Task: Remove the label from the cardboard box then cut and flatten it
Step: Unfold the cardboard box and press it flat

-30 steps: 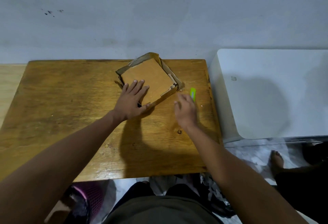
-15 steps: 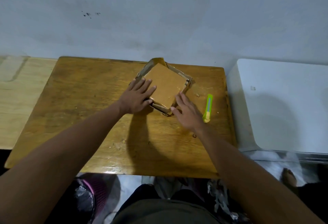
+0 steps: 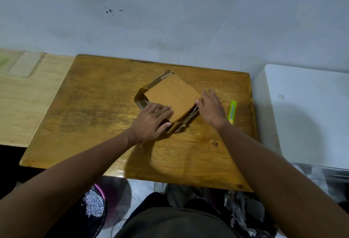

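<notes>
While cutter (image 3: 232,112) is lying idle at 3 o'clock, left hand (image 3: 151,120) and right hand (image 3: 212,106) are pressing cardboard box (image 3: 171,98) onto surface (image 3: 94,109), fingers straight, flattening it.

No readable text, no brand, no number and no sign, cardboard box (image 3: 170,96) surface plain brown under both hands, green cutter (image 3: 232,112) right of the right hand (image 3: 211,108) without legible marking

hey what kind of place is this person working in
Probably a room in a home, not a workshop. A varnished wooden table stands against a plain painted wall, a white appliance or cabinet beside it, and a pink basket on the floor underneath.
</notes>
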